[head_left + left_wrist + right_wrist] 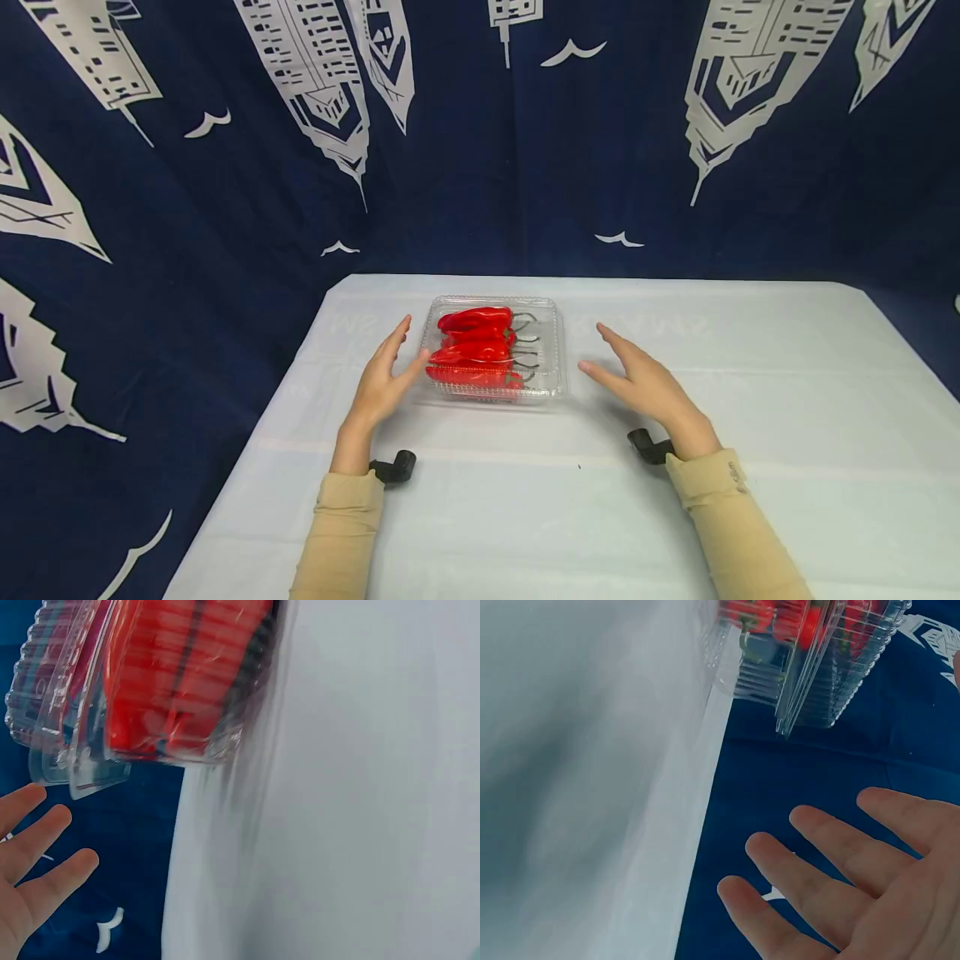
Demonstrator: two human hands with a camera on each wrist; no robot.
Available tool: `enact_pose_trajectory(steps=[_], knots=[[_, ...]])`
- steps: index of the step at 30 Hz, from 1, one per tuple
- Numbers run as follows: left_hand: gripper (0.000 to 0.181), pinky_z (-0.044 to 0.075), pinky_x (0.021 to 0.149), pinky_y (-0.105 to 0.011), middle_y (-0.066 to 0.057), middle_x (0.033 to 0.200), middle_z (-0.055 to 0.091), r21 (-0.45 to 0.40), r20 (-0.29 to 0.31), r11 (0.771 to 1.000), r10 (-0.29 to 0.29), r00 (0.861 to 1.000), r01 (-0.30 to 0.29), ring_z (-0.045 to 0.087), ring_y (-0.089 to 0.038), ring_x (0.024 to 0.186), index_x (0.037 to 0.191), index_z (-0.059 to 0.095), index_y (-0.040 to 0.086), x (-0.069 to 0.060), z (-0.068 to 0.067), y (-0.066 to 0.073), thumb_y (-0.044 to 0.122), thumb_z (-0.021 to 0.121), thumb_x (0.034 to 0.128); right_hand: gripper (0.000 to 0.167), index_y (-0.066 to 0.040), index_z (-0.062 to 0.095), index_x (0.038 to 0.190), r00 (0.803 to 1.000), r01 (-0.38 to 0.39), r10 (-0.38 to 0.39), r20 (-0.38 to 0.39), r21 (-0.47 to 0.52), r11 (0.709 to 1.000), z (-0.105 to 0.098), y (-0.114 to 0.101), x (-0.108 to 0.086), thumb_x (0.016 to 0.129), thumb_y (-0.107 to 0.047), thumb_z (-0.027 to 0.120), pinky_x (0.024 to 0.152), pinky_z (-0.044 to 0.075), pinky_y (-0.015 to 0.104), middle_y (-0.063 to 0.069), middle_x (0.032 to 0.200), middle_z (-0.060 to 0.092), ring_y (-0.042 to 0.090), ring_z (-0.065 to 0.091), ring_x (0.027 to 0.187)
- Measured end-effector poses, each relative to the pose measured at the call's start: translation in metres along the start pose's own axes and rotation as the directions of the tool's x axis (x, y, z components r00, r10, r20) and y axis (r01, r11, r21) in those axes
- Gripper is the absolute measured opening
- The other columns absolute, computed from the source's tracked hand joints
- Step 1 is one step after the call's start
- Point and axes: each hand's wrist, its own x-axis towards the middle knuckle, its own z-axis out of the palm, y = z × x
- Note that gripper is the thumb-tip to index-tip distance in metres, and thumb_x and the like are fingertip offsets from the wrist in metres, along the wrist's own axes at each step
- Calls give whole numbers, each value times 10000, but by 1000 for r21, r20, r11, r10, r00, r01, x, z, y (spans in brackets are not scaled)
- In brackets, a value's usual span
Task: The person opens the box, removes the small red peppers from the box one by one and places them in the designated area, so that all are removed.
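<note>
A clear plastic clamshell box (pixel 551 350) with its lid down stands near the far edge of the table. Inside lie several long red peppers (pixel 476 350), their stems pointing right. My left hand (pixel 381 387) is beside the box's left side, fingers extended and holding nothing; in the left wrist view its fingertips are just short of the box (pixel 90 769). On the other side, my right hand (pixel 648 383) hovers over the table, apart from the box, with straight, spread fingers. The right wrist view shows that hand's palm (pixel 900 915) bare.
A white cloth (pixel 525 517) covers the table. Behind it and to the left hangs a dark blue curtain (pixel 465 167) printed with white buildings and birds. Black wrist cameras are strapped at the left wrist (pixel 395 468) and the right wrist (pixel 649 447).
</note>
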Motion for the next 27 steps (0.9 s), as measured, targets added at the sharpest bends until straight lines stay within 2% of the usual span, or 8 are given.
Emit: enact_pose_trajectory(steps=[5,8,12,15,20,23,27], knots=[[636,352,1007,-522,-143,1415,410,-137,-42,991,-16,999,10,416,-308,1268,1452,321,103,0,6,-7,340,579,922,749,-60,298,1453,1000,7,-4,-30,89,996,6,-3,5,917,-545,493,1012,333,530,188,1406,416,377,400,1269],[589,363,1001,-510,-159,1388,439,-198,-64,979,-68,996,54,434,-311,1254,1438,345,95,0,11,-10,319,563,938,691,-27,349,1419,999,15,-7,-46,163,987,11,-5,8,930,-484,519,983,384,504,211,1353,469,372,443,1236],[517,384,989,-472,-154,1347,481,-259,-96,958,-154,983,124,465,-286,1217,1401,402,82,-2,16,-11,320,528,961,642,-23,396,1384,998,-5,19,-53,250,968,17,-6,9,927,-447,549,959,410,500,206,1298,523,362,502,1184],[478,404,970,-472,-172,1318,501,-332,-109,930,-205,973,158,486,-302,1192,1365,436,38,-3,19,-13,308,501,976,602,-15,426,1356,998,-4,23,-56,316,949,22,-7,9,923,-408,574,940,425,500,197,1241,564,358,551,1119],[440,443,916,-491,-241,1261,526,-466,-105,860,-286,952,207,508,-347,1160,1313,460,-44,-4,24,-19,252,482,988,555,20,445,1328,999,16,7,-53,413,911,31,-5,10,921,-323,605,877,476,438,197,1190,585,328,587,1054],[400,497,844,-405,-246,1226,546,-498,-97,832,-335,937,246,546,-303,1085,1285,479,-51,-4,27,-23,221,466,992,542,32,444,1324,999,16,3,-39,465,885,36,-3,10,915,-276,622,830,498,372,213,1192,580,321,596,1036],[354,526,741,-301,-239,1172,563,-540,-76,797,-365,928,269,595,-201,927,1235,495,-73,-4,29,-28,181,443,994,534,32,447,1320,1000,7,5,-20,526,851,39,-3,8,900,-232,645,803,501,309,231,1199,568,324,596,1034]])
